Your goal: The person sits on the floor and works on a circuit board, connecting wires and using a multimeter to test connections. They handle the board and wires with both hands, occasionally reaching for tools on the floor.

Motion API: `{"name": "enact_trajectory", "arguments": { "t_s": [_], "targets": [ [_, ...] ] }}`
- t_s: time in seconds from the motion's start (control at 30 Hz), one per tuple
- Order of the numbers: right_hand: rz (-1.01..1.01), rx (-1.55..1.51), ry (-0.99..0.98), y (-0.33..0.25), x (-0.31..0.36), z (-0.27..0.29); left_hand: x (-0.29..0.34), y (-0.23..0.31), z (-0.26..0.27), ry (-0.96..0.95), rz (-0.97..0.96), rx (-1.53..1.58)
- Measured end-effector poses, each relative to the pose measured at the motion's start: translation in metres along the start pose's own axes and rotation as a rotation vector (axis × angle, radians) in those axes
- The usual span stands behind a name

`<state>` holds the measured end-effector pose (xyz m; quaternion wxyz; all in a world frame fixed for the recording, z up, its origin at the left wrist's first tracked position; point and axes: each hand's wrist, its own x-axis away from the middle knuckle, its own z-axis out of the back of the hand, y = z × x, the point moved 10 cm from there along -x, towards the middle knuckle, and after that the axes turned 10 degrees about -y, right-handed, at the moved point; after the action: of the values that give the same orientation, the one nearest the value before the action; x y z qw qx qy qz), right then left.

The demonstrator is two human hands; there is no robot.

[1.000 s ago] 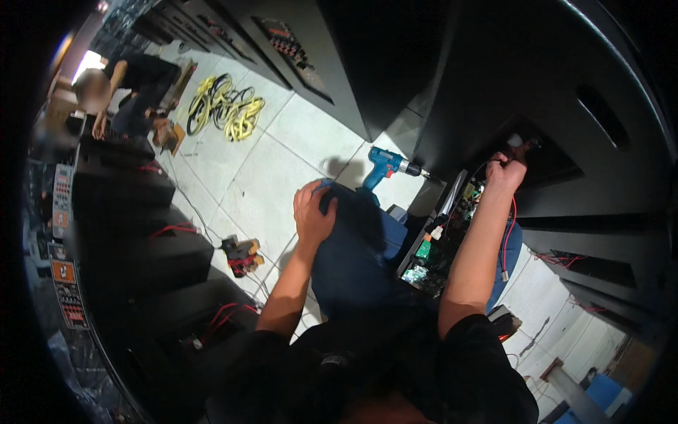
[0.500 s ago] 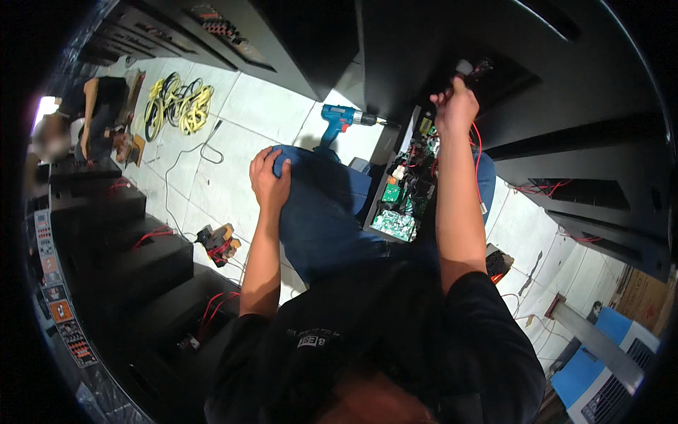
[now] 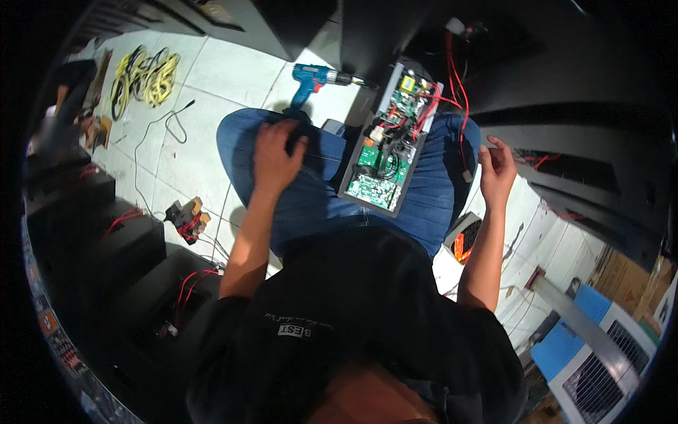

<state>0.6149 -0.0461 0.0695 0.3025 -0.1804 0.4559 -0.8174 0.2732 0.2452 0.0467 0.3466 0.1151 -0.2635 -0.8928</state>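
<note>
Electronics module (image 3: 388, 145) lies open-topped & slanted on the lap: thin grey metal tray, straight edges, green boards packed w/ small parts. Wiring looks part-done: red wires (image 3: 450, 63) seem to link it to the cabinet, but one pale plug (image 3: 467, 176) dangles unmated by the R thigh, & the module's outside the cabinet. L hand (image 3: 277, 159) rests on the denim jeans (image 3: 439, 166), fingers spread, nothing held; R hand (image 3: 498, 169) hangs nr the R knee, fingers loosely bent, thumb apart, seemingly empty. Beyond: teal plastic drill (image 3: 308, 83); boxy matte-black cabinet (image 3: 537, 63); farther, yellow-black coil (image 3: 159, 81), soft loops on smooth tiles (image 3: 226, 71).
</note>
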Motion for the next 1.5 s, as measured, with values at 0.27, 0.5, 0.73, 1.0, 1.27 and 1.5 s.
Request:
{"name": "enact_trajectory", "arguments": {
  "t_s": [0.27,0.5,0.73,1.0,1.27,1.5],
  "targets": [
    [0.045,0.53,-0.062,-0.02,0.02,-0.035,0.032,0.026,-0.186,-0.575,0.541,1.245],
    [-0.128,0.389,-0.296,0.031,0.012,-0.044,0.004,0.023,-0.133,-0.108,0.159,0.985],
    [0.086,-0.858,-0.522,-0.05,0.016,-0.037,-0.052,0.061,-0.117,-0.239,0.072,0.812],
    [0.38,-0.797,0.082,-0.025,0.003,0.048,-0.051,0.116,-0.103,-0.505,-0.251,0.394],
    [0.284,-0.072,-0.186,-0.09,-0.03,-0.036,-0.089,0.104,-0.081,-0.047,-0.362,0.6],
    [0.232,0.712,-0.284,-0.096,-0.073,-0.12,-0.131,0.092,-0.111,-0.23,-0.162,0.807]
  ]
}}
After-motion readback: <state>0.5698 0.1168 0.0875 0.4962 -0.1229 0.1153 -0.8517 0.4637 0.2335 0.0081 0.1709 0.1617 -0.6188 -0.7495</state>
